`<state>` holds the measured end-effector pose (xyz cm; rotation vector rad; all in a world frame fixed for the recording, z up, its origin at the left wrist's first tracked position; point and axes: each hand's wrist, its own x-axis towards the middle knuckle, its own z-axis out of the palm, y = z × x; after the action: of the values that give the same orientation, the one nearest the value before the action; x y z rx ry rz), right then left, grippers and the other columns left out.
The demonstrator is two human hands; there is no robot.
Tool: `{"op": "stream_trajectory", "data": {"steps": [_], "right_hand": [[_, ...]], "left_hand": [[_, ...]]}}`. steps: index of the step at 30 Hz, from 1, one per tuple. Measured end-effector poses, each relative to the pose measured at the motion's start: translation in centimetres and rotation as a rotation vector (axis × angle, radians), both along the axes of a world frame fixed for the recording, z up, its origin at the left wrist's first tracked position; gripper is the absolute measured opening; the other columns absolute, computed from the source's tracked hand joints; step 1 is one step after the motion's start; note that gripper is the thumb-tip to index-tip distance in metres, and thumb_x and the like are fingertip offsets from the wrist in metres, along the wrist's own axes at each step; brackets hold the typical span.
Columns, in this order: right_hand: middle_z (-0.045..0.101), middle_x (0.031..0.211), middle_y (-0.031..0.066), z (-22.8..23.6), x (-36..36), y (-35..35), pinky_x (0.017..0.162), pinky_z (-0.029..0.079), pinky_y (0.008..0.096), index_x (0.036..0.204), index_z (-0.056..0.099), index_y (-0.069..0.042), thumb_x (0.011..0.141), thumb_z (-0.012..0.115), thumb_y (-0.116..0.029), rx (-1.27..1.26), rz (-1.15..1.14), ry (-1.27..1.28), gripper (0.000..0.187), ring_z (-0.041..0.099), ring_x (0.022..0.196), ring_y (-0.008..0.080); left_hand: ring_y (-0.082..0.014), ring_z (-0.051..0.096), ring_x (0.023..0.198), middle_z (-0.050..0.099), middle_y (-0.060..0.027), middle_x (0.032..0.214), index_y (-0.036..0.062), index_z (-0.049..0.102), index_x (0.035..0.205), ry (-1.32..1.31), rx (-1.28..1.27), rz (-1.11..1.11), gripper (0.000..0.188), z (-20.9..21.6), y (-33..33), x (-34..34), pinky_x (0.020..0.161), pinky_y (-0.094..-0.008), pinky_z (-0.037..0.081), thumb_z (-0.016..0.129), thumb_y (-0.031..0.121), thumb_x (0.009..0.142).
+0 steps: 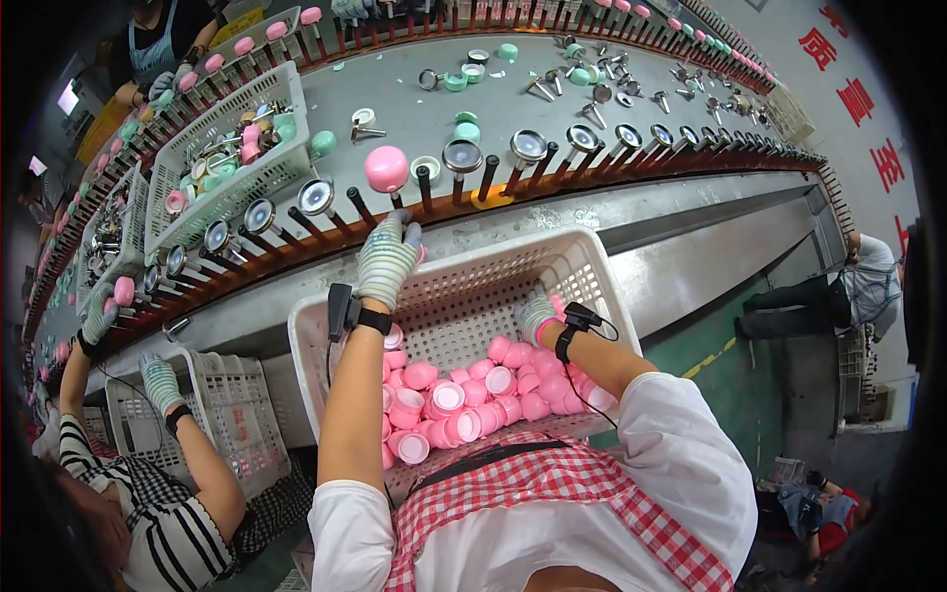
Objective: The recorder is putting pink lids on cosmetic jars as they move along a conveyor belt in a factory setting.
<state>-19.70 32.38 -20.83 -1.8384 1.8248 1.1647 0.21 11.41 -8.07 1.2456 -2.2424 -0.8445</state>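
My left hand [388,261], in a striped knit glove, reaches to the near rail of upright posts. Its fingers are curled, and a bit of pink, apparently a cap, shows beside them. Just beyond the fingertips a round pink cap [386,170] sits on top of a post. My right hand [536,314], gloved alike, is down inside a white perforated basket [462,259]. Its fingers are bent and partly hidden, with pink caps against their right side. A heap of loose pink caps [478,392] fills the near part of the basket.
Round metal-faced holders [528,147] line the curved rail. Behind it, a grey table [395,89] carries scattered metal parts and green caps. A white crate [227,187] of mixed parts stands left. A co-worker's gloved hand [161,383] is beside another basket. Someone stands far right.
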Motion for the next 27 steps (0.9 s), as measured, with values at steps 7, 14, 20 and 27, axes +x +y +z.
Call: {"op": "stream_trajectory", "data": {"steps": [7,14,20,27], "right_hand": [[0.063,0.122,0.0129,-0.5,-1.0,0.7,0.108,0.025,0.0528,0.125,0.058,-0.008,0.086,0.059,-0.030,-0.089,-0.016,-0.112,0.045,0.058,0.116,0.0304],[0.066,0.113,0.0104,-0.1,-1.3,-0.7,0.094,0.042,0.0499,0.112,0.065,-0.013,0.091,0.049,-0.014,-0.171,0.017,-0.207,0.026,0.063,0.108,0.0291],[0.066,0.103,0.0134,-1.4,-2.0,-1.2,0.084,0.047,0.0483,0.108,0.065,-0.013,0.080,0.062,-0.018,-0.252,-0.100,-0.284,0.028,0.064,0.100,0.0335],[0.058,0.109,0.0191,7.0,3.1,-1.4,0.086,0.046,0.0476,0.118,0.059,-0.014,0.066,0.074,-0.027,-0.720,-0.130,-0.900,0.055,0.058,0.098,0.0381]], "left_hand": [[-0.0322,0.062,0.105,0.066,-0.0155,0.113,0.0075,0.059,0.119,-0.005,0.006,0.003,0.038,-0.2,-0.2,0.0,0.090,-0.0401,0.048,0.054,0.030,0.089],[-0.0324,0.062,0.106,0.065,-0.0157,0.114,0.0069,0.059,0.118,-0.034,0.029,0.007,0.036,0.3,0.0,0.0,0.092,-0.0403,0.048,0.054,0.030,0.090],[-0.0332,0.060,0.108,0.064,-0.0166,0.116,0.0067,0.059,0.119,-0.058,0.034,0.004,0.037,0.0,-0.3,-0.3,0.093,-0.0410,0.047,0.054,0.029,0.090],[-0.0321,0.062,0.105,0.065,-0.0164,0.113,0.0079,0.059,0.118,-0.049,0.002,-0.007,0.036,0.0,-0.1,-0.3,0.091,-0.0406,0.048,0.055,0.029,0.090]]}}
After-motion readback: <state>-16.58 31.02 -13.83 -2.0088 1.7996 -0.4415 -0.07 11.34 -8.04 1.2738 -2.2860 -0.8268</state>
